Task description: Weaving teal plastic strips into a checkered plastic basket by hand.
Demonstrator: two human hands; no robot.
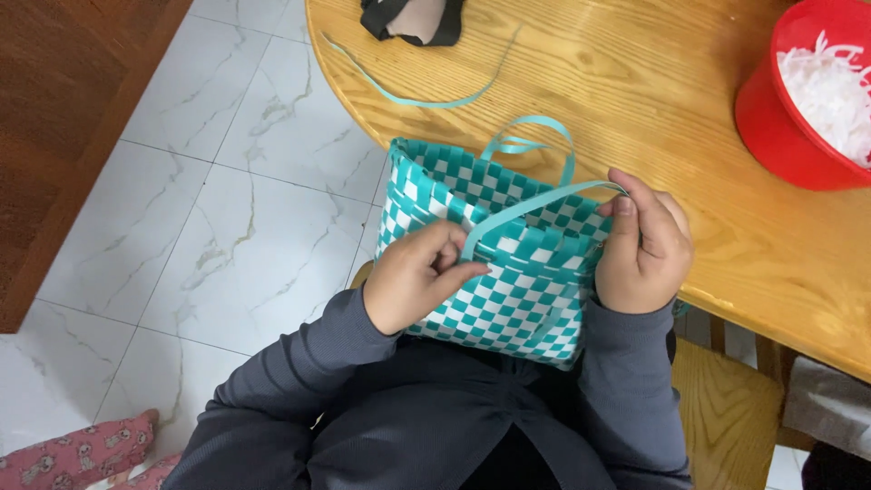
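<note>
Against the near edge of the round wooden bench [635, 82], seen from the head camera, a teal-and-white checkered woven basket [494, 263] rests on the person's lap, its far rim leaning on the bench edge. A teal plastic strip [535, 207] runs across the basket's open top from one hand to the other. The left hand [419, 275] pinches the strip's near end between thumb and fingers against the front wall of the basket. The right hand [646, 245] is closed at the basket's right corner, thumb and fingertips pressed together on the strip's far end. A second looped teal strip [535, 136] rises from the back rim. Farther out on the bench lie a loose teal strip [408, 98], a black and beige cloth item [413, 20], and a red bowl [771, 127] holding shredded white material [830, 91]. Below the bench is pale marble-patterned tile floor [227, 209].
</note>
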